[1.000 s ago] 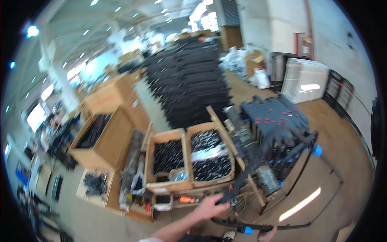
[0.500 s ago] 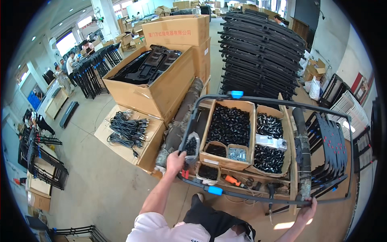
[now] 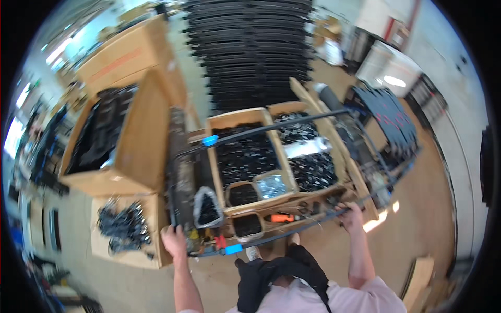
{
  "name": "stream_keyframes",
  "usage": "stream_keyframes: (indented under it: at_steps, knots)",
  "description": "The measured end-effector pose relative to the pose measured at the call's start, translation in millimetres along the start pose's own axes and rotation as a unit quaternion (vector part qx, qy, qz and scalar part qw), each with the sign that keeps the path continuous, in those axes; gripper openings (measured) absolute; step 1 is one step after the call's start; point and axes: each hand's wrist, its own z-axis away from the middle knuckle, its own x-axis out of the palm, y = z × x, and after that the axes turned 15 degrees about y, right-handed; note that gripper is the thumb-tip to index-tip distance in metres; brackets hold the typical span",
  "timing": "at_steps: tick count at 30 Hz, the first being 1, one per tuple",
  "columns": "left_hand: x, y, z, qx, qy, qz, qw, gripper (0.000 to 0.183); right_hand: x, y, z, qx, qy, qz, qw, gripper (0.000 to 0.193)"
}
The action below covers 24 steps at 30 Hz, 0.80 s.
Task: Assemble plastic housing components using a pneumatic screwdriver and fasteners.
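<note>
Black frame (image 3: 282,125) over parts carton (image 3: 235,119)
Left grip (image 3: 174,242) clasps the frame left of the carton; right grip (image 3: 352,217), blurred, seemingly its near bar.

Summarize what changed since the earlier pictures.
The black rectangular frame shifted left; its far rail now crosses over the open parts cartons. The left hand and right hand moved left with it, both still gripping. Cartons and orange-handled tool stayed put.

At the bottom of the frame, we see a pale pink shirt (image 3: 355,301) with a loose right sleeve (image 3: 380,293), a black garment (image 3: 261,279) with a thin dark strap (image 3: 322,296), a light, blurred shoe (image 3: 253,253), and bare forearms (image 3: 187,284).
</note>
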Motion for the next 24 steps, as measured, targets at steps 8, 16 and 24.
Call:
stream_keyframes:
  at_steps: [8,16,24]
  knots:
    - [21,-8,12,-0.002,-0.020,-0.070,0.997,0.041,-58,55,-102,-0.145,-0.008,0.478,0.866,0.036]
    - [24,126,2,0.058,0.049,0.019,0.997,0.038,-58,75,-211,-0.363,0.206,0.715,0.561,0.052]
    - [81,426,106,0.242,-0.295,0.303,0.873,0.020,-70,10,-195,-0.308,0.034,0.741,0.595,0.042]
